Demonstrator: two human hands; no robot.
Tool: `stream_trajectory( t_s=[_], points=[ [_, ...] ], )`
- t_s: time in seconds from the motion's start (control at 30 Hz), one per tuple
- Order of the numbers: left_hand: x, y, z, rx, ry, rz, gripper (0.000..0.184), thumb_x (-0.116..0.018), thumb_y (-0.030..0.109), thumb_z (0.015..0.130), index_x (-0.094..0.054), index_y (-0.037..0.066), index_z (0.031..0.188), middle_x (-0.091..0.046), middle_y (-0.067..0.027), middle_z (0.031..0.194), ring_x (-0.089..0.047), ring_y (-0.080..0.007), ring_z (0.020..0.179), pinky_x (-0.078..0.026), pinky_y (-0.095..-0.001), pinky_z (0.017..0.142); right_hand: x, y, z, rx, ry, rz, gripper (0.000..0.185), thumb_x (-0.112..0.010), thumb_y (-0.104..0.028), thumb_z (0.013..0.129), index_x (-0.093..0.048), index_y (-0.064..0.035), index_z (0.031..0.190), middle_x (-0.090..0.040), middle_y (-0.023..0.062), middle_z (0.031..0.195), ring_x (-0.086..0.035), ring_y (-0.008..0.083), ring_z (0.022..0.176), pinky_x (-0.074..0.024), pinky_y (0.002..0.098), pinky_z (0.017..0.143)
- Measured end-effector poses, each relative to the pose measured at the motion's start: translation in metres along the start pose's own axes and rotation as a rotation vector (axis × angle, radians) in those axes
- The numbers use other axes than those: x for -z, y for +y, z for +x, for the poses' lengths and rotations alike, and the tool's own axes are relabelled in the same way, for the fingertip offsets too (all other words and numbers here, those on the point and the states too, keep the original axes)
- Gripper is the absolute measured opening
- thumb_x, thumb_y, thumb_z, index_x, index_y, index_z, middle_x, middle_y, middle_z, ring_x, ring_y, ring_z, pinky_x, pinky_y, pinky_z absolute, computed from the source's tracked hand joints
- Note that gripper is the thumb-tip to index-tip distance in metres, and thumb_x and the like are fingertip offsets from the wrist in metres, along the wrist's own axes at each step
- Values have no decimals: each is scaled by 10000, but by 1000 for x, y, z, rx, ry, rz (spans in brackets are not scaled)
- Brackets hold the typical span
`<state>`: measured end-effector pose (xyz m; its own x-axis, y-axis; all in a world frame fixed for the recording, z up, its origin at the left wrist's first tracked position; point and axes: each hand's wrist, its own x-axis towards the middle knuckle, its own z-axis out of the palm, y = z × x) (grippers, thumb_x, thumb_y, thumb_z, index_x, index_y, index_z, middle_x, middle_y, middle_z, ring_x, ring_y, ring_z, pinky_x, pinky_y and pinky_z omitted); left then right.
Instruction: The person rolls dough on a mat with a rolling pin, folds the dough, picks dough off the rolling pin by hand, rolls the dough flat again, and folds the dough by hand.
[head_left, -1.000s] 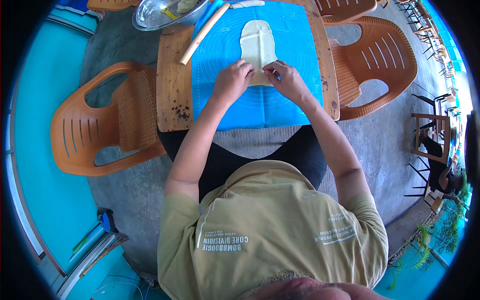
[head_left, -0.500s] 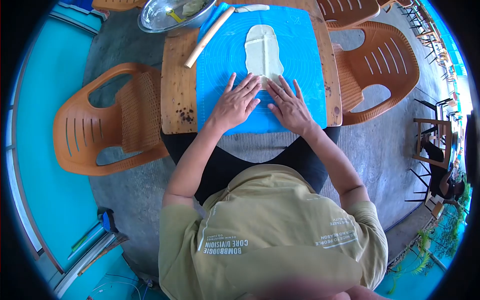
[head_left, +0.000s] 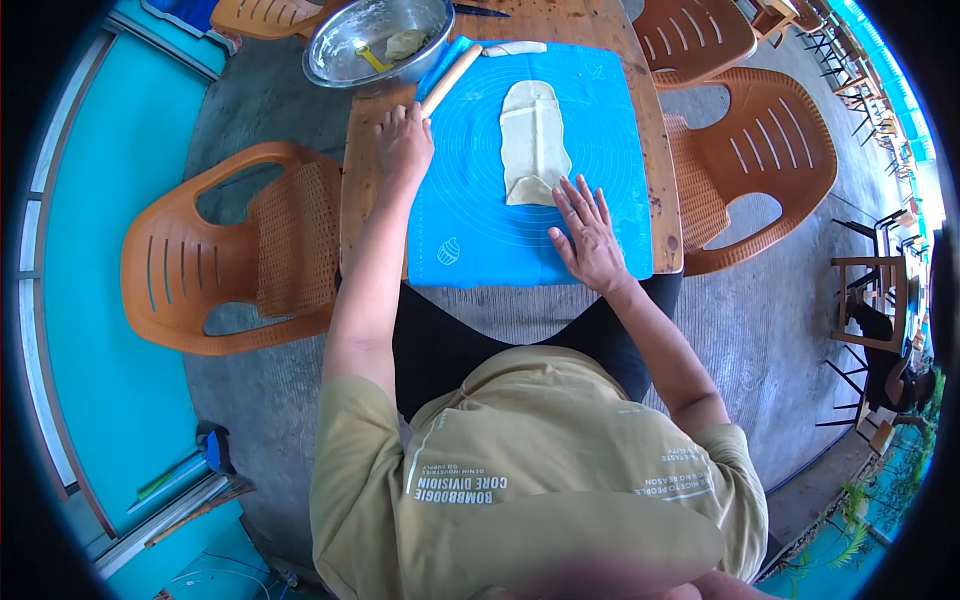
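Observation:
My left hand (head_left: 405,145) is over the near end of a wooden rolling pin (head_left: 453,80), its fingers curled and covering that end. The pin lies slanted along the left edge of a blue silicone mat (head_left: 470,215). On the mat is a long, flat sheet of pale dough (head_left: 535,135) with crease lines down and across it and its near end folded over. My right hand (head_left: 592,240) lies open on the mat, fingers spread, the fingertips at the dough's near right corner.
A metal bowl (head_left: 330,62) at the far left holds a lump of dough (head_left: 405,44) and a yellow tool (head_left: 374,58). A rolled dough piece (head_left: 514,48) lies at the mat's far edge, a dark knife (head_left: 482,11) beyond. Orange chairs (head_left: 195,270) flank the wooden table (head_left: 660,200).
My left hand has left the dough's near end and moved left and away to the rolling pin. My right hand has shifted slightly right of the dough. The view has tilted a little.

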<state>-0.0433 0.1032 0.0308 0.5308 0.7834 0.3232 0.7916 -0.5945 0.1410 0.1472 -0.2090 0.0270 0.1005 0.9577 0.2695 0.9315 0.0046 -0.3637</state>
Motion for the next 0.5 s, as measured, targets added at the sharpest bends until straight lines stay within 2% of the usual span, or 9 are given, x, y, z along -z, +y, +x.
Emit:
stream_trajectory(
  t_s=[0.07,0.2,0.27,0.3,0.37,0.4,0.47,0.5],
  points=[
    [-12,-2,-1,17,73,7,409,-614,288,1043,-630,20,1351,-652,-179,1167,-607,-362,1146,-462,-531,994,0,1,-2,-9,21,15,616,-534,-374,1085,-422,-54,1599,-353,185,1687,-220,394,1608,-131,583,1300],
    [-8,-3,-19,-3,140,-37,382,-614,251,1046,-626,25,1355,-645,-178,1188,-605,-364,1130,-470,-511,984,4,5,-4,-35,121,106,592,-573,-306,1070,-430,-43,1581,-409,199,1639,-280,402,1583,-174,579,1292],
    [6,-1,-31,-92,213,-156,353,-607,209,1052,-622,16,1348,-633,-179,1187,-603,-363,1134,-480,-490,984,9,7,-2,-42,234,105,590,-612,-217,1046,-425,-46,1579,-438,200,1613,-320,410,1563,-216,579,1281],
    [16,4,-39,-93,205,-158,353,-607,209,1052,-622,16,1348,-633,-179,1187,-603,-363,1134,-480,-490,984,13,8,0,-49,230,106,590,-612,-217,1046,-425,-46,1579,-438,200,1613,-320,410,1563,-216,579,1281],
    [38,17,-53,-322,175,-319,340,-615,188,1053,-621,11,1344,-626,-168,1199,-601,-360,1149,-488,-473,997,23,10,10,-18,397,95,591,-627,-176,1033,-430,-53,1577,-442,200,1609,-329,415,1558,-233,577,1277],
    [46,25,-59,-321,172,-322,340,-615,188,1053,-621,11,1344,-626,-168,1199,-601,-360,1149,-488,-473,997,31,8,16,0,435,69,585,-633,-147,1023,-443,-61,1571,-450,185,1607,-337,421,1553,-246,583,1273],
    [57,41,-70,-534,60,-393,342,-640,191,1033,-621,29,1334,-621,-115,1190,-601,-305,1112,-495,-449,993,46,3,28,24,423,11,576,-631,-148,1024,-453,-66,1566,-455,178,1604,-337,416,1555,-243,585,1273],
    [57,46,-73,-536,58,-394,342,-640,191,1033,-621,29,1334,-621,-115,1190,-601,-305,1112,-495,-449,993,51,1,34,46,413,-46,568,-629,-150,1024,-463,-70,1561,-460,171,1602,-336,412,1556,-240,588,1274]
  ],
)
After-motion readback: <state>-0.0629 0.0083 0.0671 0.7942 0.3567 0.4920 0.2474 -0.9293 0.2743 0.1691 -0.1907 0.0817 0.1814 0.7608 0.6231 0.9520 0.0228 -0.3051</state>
